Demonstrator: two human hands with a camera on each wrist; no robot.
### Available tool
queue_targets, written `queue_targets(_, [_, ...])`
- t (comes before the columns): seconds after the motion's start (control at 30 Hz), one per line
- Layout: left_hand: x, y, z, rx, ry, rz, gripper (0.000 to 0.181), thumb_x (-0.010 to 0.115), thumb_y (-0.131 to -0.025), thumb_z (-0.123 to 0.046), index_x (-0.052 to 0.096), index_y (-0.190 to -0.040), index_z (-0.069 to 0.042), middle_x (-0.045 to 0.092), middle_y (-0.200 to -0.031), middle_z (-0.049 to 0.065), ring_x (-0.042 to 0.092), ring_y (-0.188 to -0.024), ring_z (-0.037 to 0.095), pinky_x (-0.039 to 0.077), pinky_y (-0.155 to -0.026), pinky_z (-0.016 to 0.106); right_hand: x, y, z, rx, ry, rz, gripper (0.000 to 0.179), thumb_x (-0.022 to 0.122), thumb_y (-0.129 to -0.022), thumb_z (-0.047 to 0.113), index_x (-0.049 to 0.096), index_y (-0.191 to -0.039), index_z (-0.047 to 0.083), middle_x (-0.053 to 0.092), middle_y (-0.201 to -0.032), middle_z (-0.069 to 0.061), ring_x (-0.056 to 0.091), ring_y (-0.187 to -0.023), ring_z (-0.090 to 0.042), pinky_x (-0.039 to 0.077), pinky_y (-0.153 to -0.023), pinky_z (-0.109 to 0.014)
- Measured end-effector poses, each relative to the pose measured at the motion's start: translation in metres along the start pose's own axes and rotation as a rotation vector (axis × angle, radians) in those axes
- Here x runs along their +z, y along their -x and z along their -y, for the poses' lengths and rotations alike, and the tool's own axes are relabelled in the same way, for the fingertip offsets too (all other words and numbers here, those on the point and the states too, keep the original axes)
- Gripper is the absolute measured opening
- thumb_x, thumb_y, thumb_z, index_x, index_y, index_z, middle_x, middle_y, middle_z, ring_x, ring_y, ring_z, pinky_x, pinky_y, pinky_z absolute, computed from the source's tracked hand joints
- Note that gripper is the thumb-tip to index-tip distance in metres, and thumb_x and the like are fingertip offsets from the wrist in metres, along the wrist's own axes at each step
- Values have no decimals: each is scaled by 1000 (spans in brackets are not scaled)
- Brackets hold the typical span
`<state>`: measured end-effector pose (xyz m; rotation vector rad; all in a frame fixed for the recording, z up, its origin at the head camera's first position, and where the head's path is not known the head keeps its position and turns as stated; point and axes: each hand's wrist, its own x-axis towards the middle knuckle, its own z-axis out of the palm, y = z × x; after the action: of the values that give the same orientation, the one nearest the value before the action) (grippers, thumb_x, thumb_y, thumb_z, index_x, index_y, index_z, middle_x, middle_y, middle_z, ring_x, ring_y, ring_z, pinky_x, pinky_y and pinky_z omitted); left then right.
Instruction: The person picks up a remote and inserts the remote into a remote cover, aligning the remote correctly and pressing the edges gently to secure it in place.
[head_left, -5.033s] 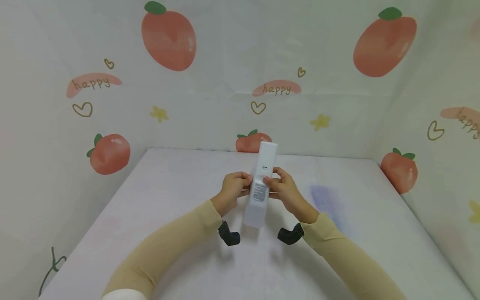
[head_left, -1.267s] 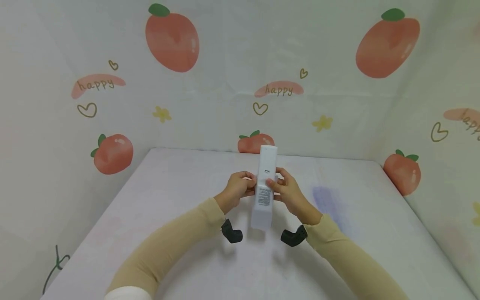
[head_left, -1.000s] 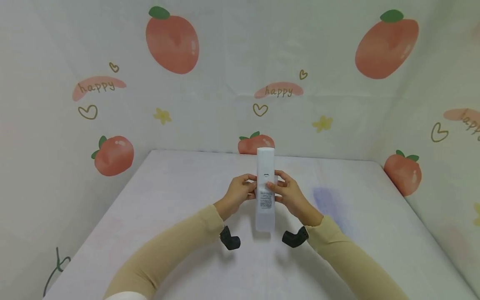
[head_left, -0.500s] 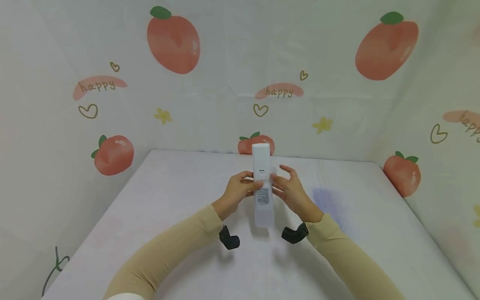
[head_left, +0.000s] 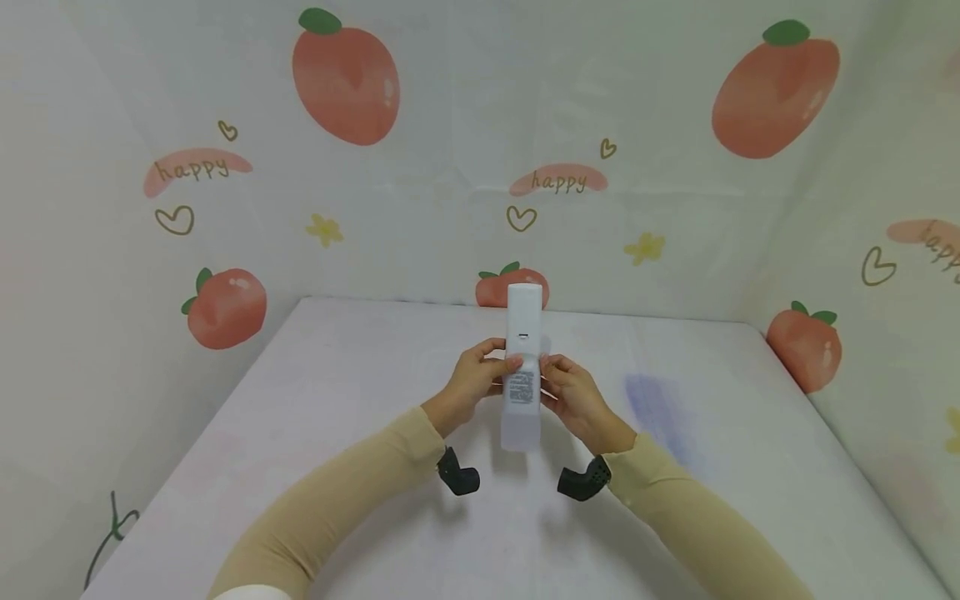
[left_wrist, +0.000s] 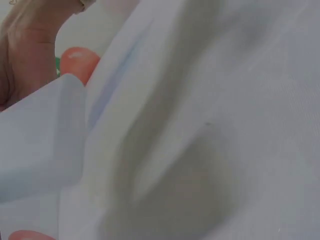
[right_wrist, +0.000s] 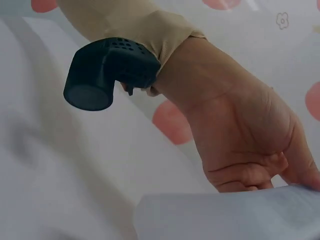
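A long white device (head_left: 523, 312) stands nearly upright in the middle of the head view, held in front of me. It has a small dark port slot, a printed grey label (head_left: 521, 388) and a translucent lower section (head_left: 521, 432). My left hand (head_left: 467, 382) grips its left side, thumb lying across the front face above the label. At the right edge my right hand (head_left: 576, 398) has its thumb and curled fingers against the side. The device's far face is hidden. In the right wrist view the left hand (right_wrist: 240, 115) shows behind the device (right_wrist: 225, 215).
A white-covered table (head_left: 420, 542) spreads beneath, with a bluish-purple stain (head_left: 656, 408) to the right. Behind and beside it hangs a white curtain (head_left: 450, 100) printed with red fruit. Black wrist cameras (head_left: 459, 473) hang below both cuffs.
Since five seconds ago the device has gone from tilted to nearly upright. The left thumb has come onto its front; the right thumb has left it, and the raised right index finger has curled in.
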<state>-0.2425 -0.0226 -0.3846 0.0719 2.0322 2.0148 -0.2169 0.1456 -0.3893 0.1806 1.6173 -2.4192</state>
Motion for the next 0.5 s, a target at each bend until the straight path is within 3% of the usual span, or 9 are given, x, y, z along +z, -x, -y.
queue_targets(0.33, [-7,3,-14,-12,-19,69,38,69,-90,-16,60,-126,-8,68,-100,11,67,-78,17,57,-75,33,8,-13,11,-21,-85,-53,29,49,-102,12,54,-74,15,59,-80,5,57,-73,-8,44,-66,-21])
queue_targets(0.5, [-7,5,-10,-10,-53,43,36,69,-90,-16,60,-124,-6,69,-104,14,67,-79,18,58,-75,35,11,-15,8,31,-66,-55,27,48,-102,13,54,-76,15,57,-84,5,56,-76,-9,46,-66,-21])
